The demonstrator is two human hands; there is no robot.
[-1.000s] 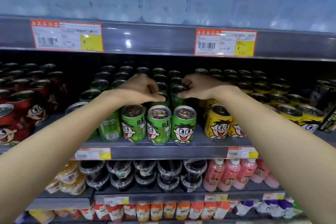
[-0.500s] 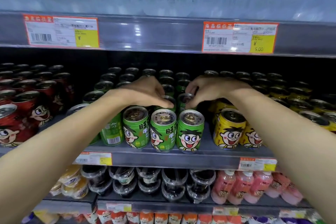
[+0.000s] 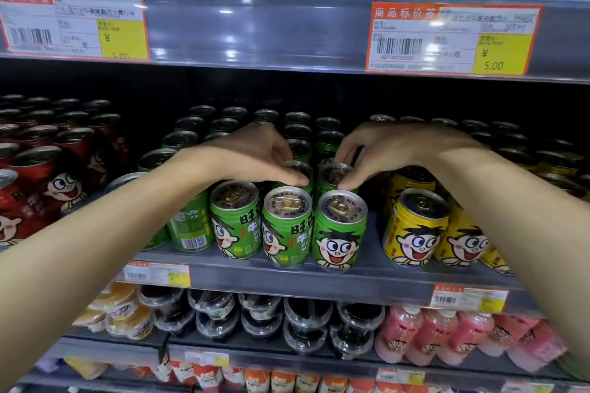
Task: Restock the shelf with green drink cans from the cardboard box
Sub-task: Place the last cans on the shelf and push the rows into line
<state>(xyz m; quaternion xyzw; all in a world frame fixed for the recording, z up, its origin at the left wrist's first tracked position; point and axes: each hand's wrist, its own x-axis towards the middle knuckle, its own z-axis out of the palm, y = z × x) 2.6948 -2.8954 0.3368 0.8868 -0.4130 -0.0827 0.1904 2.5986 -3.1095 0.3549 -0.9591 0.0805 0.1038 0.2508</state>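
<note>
Two hands work over the green cans on the middle shelf (image 3: pixel 319 281). The left hand (image 3: pixel 252 153) is arched over a second-row green can (image 3: pixel 295 169), thumb at the front of its rim and fingers curled behind; the right hand (image 3: pixel 399 150) does the same on the neighbouring second-row can (image 3: pixel 335 174). Both grips are narrow and closed on the can tops, contact at the rim only, palms clear of the lids.

Position: both held cans stand upright directly behind the front row of three green cans (image 3: pixel 289 226), which are close together near the shelf lip. Red cans (image 3: pixel 38 182) stand to the left, yellow cans (image 3: pixel 415 226) to the right, separated from the green block by a small gap. The cardboard box is not in view.

Handling assessment: the cans appear rigid, smooth-walled and, if full, moderately heavy for their bulk. A rim pinch is judged adequate for sliding or straightening, but slippery for lifting; a wrap around the ribbed body would be more secure. Neighbours stand close, so a tilted can could knock the front row toward the edge.
</note>
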